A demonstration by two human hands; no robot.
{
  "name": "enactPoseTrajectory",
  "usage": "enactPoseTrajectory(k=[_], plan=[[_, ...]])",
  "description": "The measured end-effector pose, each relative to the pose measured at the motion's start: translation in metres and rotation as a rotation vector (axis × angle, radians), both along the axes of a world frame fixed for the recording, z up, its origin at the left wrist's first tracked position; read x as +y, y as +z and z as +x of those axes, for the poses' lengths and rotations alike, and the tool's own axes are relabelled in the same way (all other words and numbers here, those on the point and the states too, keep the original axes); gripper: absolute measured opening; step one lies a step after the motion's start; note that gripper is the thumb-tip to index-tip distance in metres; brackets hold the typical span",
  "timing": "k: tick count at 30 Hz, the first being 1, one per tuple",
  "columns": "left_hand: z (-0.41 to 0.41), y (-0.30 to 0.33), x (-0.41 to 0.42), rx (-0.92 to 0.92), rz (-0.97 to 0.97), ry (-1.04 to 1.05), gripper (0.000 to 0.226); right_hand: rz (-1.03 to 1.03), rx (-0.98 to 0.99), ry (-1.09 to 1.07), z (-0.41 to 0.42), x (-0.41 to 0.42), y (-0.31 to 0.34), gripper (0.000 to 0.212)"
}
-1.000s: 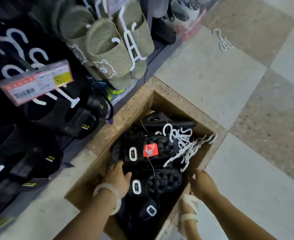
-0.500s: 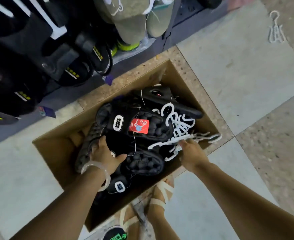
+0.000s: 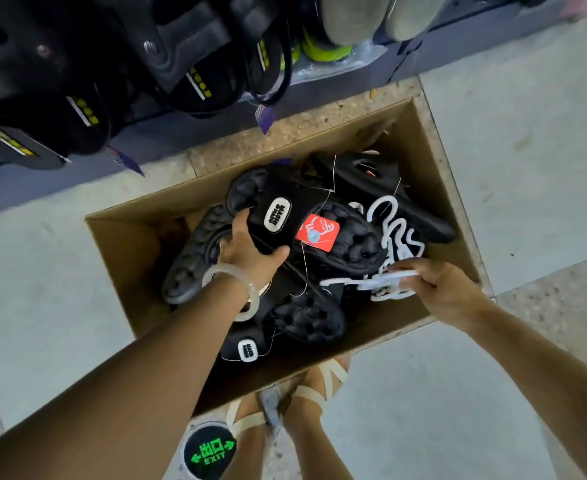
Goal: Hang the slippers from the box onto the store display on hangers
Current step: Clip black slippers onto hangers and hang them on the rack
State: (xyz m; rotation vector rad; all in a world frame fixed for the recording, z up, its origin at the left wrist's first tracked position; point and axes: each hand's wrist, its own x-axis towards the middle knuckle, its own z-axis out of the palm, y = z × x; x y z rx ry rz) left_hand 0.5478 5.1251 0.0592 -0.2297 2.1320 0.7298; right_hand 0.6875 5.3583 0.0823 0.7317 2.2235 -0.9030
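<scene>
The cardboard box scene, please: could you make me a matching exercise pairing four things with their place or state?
Things:
1. black bubble-soled slipper with red tag
2. white plastic hangers
3. green EXIT floor sign
4. brown cardboard box

Places or states:
A. pinched by the right hand
B. beside the feet
C. gripped by the left hand
D. open on the floor

Pairs: 1-C, 2-A, 3-B, 4-D
</scene>
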Motion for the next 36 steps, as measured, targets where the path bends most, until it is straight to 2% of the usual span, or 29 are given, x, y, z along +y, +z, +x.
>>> enactPoseTrajectory(k=[4,7,11,13,15,19,25,28,31,36], plan=[[-0.017,-0.012,0.008,-0.036,0.033,0.030,0.069,-0.192,0.138,-0.236,-0.022,0.021,0.022,0.034],[-0.021,-0.016,0.006,-0.044,0.037,0.052,0.069,-0.257,0.222,-0.386,-0.044,0.022,0.028,0.021],[-0.013,-0.014,0.000,-0.069,0.065,0.111,0.071,-0.544,0.250,-0.614,-0.060,0.013,0.025,0.018],[-0.012,-0.012,-0.001,-0.065,0.069,0.093,0.070,-0.504,0.210,-0.605,-0.063,0.003,0.020,0.014],[-0.017,-0.010,0.000,-0.057,0.096,0.059,0.065,-0.364,0.193,-0.523,-0.065,-0.006,0.017,0.013],[-0.034,-0.017,0.003,-0.109,0.110,0.056,0.056,-0.256,0.152,-0.347,-0.070,-0.014,0.018,0.022],[-0.041,-0.008,0.012,-0.319,0.182,0.211,0.068,-0.223,0.205,-0.287,-0.076,-0.031,0.019,0.022],[-0.040,-0.002,0.017,-0.247,0.148,0.095,0.064,-0.254,0.186,-0.252,-0.079,-0.050,0.021,0.023],[-0.036,0.008,0.019,-0.177,0.077,-0.057,0.057,-0.349,0.067,-0.324,-0.081,-0.069,0.018,0.026],[-0.028,0.028,0.011,-0.148,0.097,-0.031,0.063,-0.405,0.040,-0.424,-0.078,-0.093,0.020,0.029]])
